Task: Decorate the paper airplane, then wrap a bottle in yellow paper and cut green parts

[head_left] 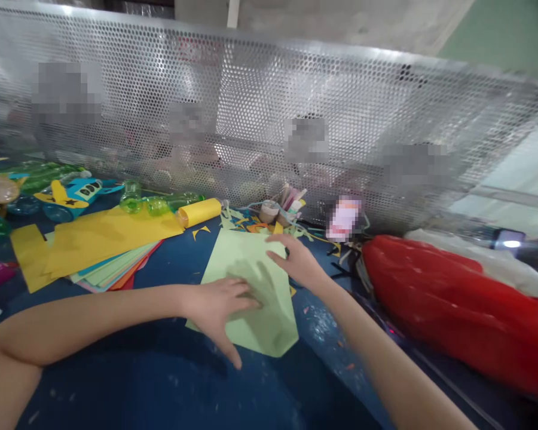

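A pale green sheet of paper (pixel 251 257) lies on the blue table (pixel 170 370), with one corner at its near right side cut or folded off. My left hand (pixel 222 307) is over the sheet's left part, fingers spread; whether it presses on the paper I cannot tell. Near the far right edge of the sheet is my right hand (pixel 293 257), thumb and forefinger apart with nothing seen between them. Both hands cast shadows on the paper. Small yellow and green paper scraps (pixel 246 224) lie just beyond the sheet.
Yellow sheets (pixel 112 239) lie at the left over a fanned stack of coloured paper (pixel 116 269). A yellow roll (pixel 200 212) and green plastic bottles (pixel 132 197) lie behind. A red plastic bag (pixel 448 304) fills the right side. A perforated metal panel (pixel 251 101) stands along the back.
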{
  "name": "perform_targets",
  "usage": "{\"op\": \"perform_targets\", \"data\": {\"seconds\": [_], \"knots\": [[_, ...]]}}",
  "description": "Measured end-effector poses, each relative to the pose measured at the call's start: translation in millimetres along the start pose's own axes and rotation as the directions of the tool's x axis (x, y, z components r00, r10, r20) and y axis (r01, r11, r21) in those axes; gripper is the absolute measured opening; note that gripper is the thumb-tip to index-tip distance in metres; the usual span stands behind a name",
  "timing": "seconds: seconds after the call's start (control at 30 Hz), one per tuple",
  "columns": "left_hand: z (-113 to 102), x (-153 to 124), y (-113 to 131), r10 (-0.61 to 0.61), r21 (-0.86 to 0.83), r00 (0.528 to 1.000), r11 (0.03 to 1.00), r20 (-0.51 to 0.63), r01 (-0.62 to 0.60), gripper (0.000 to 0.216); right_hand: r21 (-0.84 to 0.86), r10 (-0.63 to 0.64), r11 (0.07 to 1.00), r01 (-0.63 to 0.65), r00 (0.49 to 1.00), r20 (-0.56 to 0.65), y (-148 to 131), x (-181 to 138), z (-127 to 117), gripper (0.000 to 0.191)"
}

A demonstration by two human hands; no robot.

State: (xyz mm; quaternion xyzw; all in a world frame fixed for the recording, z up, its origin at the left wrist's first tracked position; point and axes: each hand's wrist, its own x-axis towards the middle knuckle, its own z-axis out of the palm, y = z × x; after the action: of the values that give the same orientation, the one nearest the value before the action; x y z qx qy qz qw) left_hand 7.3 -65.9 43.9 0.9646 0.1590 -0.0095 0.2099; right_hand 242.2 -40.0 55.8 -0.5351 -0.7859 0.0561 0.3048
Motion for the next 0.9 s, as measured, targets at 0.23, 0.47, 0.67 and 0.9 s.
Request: {"op": "perform_targets", "data": {"seconds": [0.23,0.47,0.67,0.9], "knots": [[15.3,4.1,-14.6,-0.13,0.023,0.991,0.991,-0.035,0.131,0.088,0.077,-0.058,0.997,0.025,0.883,0.466,-29.2,-69.2,-12.2,0.026],[16.7,0.1,-12.7,-0.145,0.049,0.984,0.987,-0.101,0.15,0.083,0.066,0.003,0.997,-0.048,0.835,0.55,-8.2,-91.0,-22.9,0.018],[9.1,-3.5,-12.8,-0.133,0.094,0.983,0.985,-0.128,0.146,0.084,0.167,0.056,0.97,-0.176,0.832,0.552,-6.5,-91.2,-25.3,0.004],[5.7,-4.5,-12.2,-0.087,0.09,0.978,0.99,-0.191,0.106,0.08,0.306,0.244,0.882,-0.358,0.903,0.354,5.3,-86.4,-17.4,0.015]]}}
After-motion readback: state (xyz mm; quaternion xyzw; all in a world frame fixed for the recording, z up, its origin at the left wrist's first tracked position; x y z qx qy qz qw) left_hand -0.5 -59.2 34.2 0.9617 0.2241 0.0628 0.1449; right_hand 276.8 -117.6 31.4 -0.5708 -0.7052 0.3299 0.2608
